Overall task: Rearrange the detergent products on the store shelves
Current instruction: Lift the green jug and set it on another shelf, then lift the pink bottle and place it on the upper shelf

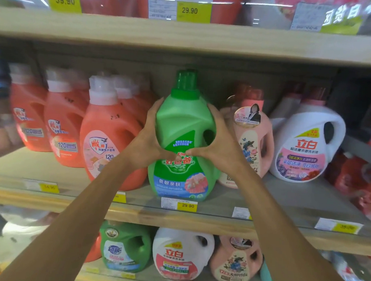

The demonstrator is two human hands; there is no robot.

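My left hand and right hand clasp the green bottle from both sides, thumbs meeting on its label. It stands upright near the front of the middle shelf, between an orange bottle on the left and a pink one on the right.

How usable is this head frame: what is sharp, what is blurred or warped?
Head view: the green bottle and the left hand and right hand gripping it are sharp; the orange bottles at left and red pouches at right are blurred; the upper shelf board bows from wide-angle distortion.
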